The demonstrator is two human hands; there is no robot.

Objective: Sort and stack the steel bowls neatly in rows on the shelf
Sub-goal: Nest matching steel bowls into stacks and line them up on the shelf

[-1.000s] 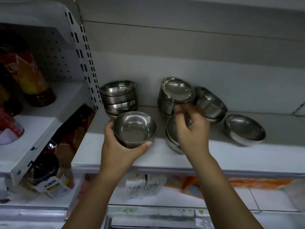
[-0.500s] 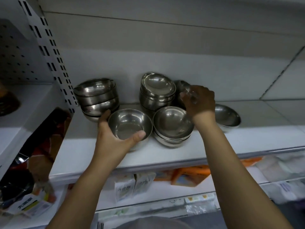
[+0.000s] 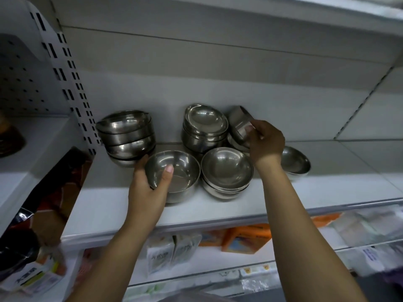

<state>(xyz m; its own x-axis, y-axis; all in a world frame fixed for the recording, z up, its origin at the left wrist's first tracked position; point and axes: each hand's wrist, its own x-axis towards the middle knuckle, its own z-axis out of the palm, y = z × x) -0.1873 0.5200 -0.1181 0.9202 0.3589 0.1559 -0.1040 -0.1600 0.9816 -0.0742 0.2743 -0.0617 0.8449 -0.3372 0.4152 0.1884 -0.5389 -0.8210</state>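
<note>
- This is a shop aisle: a white metal shelf [image 3: 109, 203] carries several stacks of identical steel bowls [image 3: 128, 136], laid out like stock.
- Left of that shelf stand a slotted upright [image 3: 73, 92] and a perforated back panel [image 3: 21, 83], as in retail racking.
- Below that shelf sit packaged goods: white packets [image 3: 159, 256] and orange boxes [image 3: 246, 238].
- Lower still are what seem to be price tags [image 3: 248, 270], too blurred to read.

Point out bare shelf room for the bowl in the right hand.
Widest bare shelf lies right of the lone bowl. A strip runs along the front edge, before the front stack; another lies before the left stack. Crowded middle: the centre stack, the tilted bowl in the right hand, the front bowl in the left hand.
</note>
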